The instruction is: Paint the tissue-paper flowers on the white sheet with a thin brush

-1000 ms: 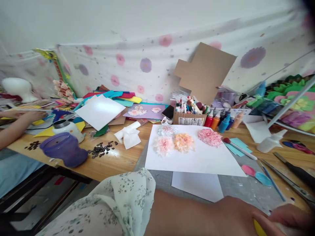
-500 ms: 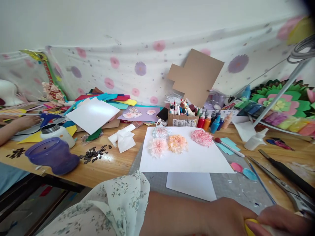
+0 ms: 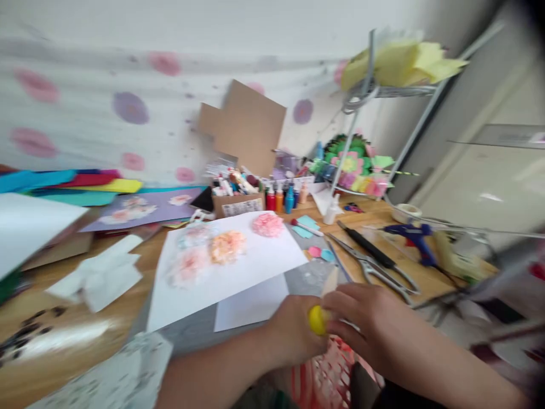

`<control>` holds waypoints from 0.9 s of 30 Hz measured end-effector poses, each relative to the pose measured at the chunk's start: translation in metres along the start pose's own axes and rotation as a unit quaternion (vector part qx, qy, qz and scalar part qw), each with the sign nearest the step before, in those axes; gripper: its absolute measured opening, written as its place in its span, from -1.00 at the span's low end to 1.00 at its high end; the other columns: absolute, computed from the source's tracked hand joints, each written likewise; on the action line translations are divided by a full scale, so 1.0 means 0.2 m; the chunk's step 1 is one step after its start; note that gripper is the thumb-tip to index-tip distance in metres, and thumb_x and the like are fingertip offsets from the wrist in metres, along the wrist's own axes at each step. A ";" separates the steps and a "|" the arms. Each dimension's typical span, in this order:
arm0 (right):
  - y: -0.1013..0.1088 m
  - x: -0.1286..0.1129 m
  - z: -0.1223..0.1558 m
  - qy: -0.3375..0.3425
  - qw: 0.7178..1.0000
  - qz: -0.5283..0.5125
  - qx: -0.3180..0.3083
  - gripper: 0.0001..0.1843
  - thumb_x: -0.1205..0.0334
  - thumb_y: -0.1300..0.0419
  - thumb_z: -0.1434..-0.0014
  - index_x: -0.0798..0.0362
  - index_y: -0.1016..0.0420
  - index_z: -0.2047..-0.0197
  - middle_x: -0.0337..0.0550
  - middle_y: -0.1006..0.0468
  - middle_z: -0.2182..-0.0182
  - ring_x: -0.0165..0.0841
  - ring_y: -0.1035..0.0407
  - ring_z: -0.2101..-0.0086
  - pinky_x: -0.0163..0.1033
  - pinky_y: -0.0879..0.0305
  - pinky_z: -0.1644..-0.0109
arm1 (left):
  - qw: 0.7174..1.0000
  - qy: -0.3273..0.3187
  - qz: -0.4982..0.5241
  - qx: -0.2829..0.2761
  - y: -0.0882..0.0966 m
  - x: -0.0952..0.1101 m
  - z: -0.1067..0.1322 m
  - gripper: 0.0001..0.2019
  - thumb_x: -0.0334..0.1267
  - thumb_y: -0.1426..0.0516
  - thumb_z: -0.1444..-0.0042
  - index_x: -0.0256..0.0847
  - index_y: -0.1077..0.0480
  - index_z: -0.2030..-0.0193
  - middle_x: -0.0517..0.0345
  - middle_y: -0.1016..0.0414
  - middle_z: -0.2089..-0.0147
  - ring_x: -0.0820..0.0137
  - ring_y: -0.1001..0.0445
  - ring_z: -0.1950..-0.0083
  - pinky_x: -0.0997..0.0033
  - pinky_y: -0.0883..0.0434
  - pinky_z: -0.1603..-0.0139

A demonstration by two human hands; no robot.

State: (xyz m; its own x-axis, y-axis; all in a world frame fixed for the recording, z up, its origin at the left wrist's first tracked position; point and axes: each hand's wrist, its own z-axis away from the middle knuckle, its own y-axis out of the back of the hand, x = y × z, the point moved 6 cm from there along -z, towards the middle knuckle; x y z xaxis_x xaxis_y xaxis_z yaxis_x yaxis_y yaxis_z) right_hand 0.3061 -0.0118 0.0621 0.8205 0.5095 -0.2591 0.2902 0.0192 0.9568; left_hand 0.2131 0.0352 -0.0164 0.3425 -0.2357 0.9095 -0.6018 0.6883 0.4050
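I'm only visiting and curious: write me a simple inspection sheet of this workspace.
Surface: wooden table; gray mat partly covered by a white sheet.
Job's things: yellow item, mostly hidden.
Clutter: fluffy flowers on the sheet; scissors, paint bottles, white tissue.
Hands: left hand and right hand close together, both closed on the yellow item.
Cables: dark cord at the glue gun; pale coil on the metal rack.
Surroundings: patterned cloth behind the table.

View swung right, hands (image 3: 298,325) nearer centre, glue gun (image 3: 412,240) revealed
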 end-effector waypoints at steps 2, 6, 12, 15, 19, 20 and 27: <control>0.04 -0.04 -0.02 0.018 0.997 -0.078 -0.003 -0.85 0.36 -0.06 -0.26 -0.01 -0.40 0.14 -0.17 -0.46 0.17 -0.37 -0.39 0.21 -0.30 -0.29 0.17 | 1.000 -0.013 0.014 -0.001 0.01 0.01 -0.01 -0.91 -0.26 -0.10 0.07 -0.23 -0.34 0.42 0.26 -0.35 0.47 0.43 -0.27 0.43 0.47 -0.23 0.43; 0.07 -0.02 -0.04 -0.019 0.996 -0.074 0.047 -0.76 0.14 -0.22 -0.19 0.12 -0.44 0.15 -0.09 -0.47 0.33 -0.29 -0.36 0.35 -0.24 -0.23 0.30 | 0.999 -0.024 0.024 0.005 0.02 0.04 -0.01 -0.88 -0.22 -0.11 0.09 -0.22 -0.31 0.45 0.29 -0.32 0.49 0.43 -0.24 0.42 0.47 -0.21 0.42; 0.08 -0.03 -0.02 0.081 0.985 -0.142 0.052 -0.80 0.47 -0.15 -0.14 0.11 -0.49 0.16 -0.09 -0.46 0.27 -0.36 -0.36 0.30 -0.30 -0.27 0.25 | 1.000 0.002 0.013 0.005 0.01 0.03 -0.01 -0.85 -0.17 -0.07 0.03 -0.21 -0.32 0.43 0.25 -0.37 0.48 0.40 -0.24 0.43 0.44 -0.22 0.42; 0.18 0.03 0.02 0.112 0.958 -0.235 0.119 -0.74 0.53 -0.13 -0.14 0.08 -0.50 0.15 -0.09 -0.47 0.18 -0.40 -0.38 0.17 -0.32 -0.33 0.09 | 1.000 0.023 0.013 0.006 0.02 0.01 -0.02 -0.83 -0.13 -0.10 0.07 -0.19 -0.28 0.45 0.29 -0.26 0.53 0.42 -0.18 0.46 0.42 -0.17 0.43; 0.27 0.29 0.11 0.076 0.906 -0.361 0.207 -0.78 0.32 -0.31 -0.15 0.07 -0.45 0.12 -0.18 -0.48 0.29 -0.45 -0.39 0.29 -0.35 -0.37 0.21 | 0.999 0.043 0.008 0.017 0.03 -0.01 -0.01 -0.82 -0.15 -0.10 0.12 -0.16 -0.19 0.51 0.33 -0.14 0.55 0.43 -0.12 0.46 0.41 -0.13 0.41; 0.28 0.36 0.14 0.071 0.891 -0.393 0.217 -0.79 0.27 -0.27 -0.19 0.06 -0.43 0.09 -0.19 -0.48 0.29 -0.48 -0.38 0.34 -0.38 -0.37 0.29 | 0.999 0.046 0.007 0.020 0.04 -0.02 -0.01 -0.82 -0.14 -0.10 0.12 -0.16 -0.19 0.51 0.33 -0.15 0.55 0.42 -0.12 0.46 0.41 -0.13 0.41; 0.22 0.69 0.32 0.034 0.843 -0.473 0.255 -0.68 0.09 -0.14 -0.31 0.16 -0.36 0.01 -0.13 -0.44 0.21 -0.45 -0.38 0.34 -0.31 -0.42 0.32 | 0.998 0.052 0.016 0.035 0.03 -0.05 0.00 -0.75 -0.09 -0.12 0.08 -0.14 -0.12 0.53 0.35 -0.09 0.56 0.44 -0.11 0.49 0.45 -0.13 0.46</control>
State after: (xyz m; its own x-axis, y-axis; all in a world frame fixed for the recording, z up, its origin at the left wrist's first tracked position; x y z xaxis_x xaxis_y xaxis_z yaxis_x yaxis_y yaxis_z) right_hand 0.4630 0.0034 0.0593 0.0785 0.5230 -0.8487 0.9868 0.0804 0.1408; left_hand 0.2064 0.0427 -0.0220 0.3940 -0.1395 0.9085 -0.6604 0.6444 0.3854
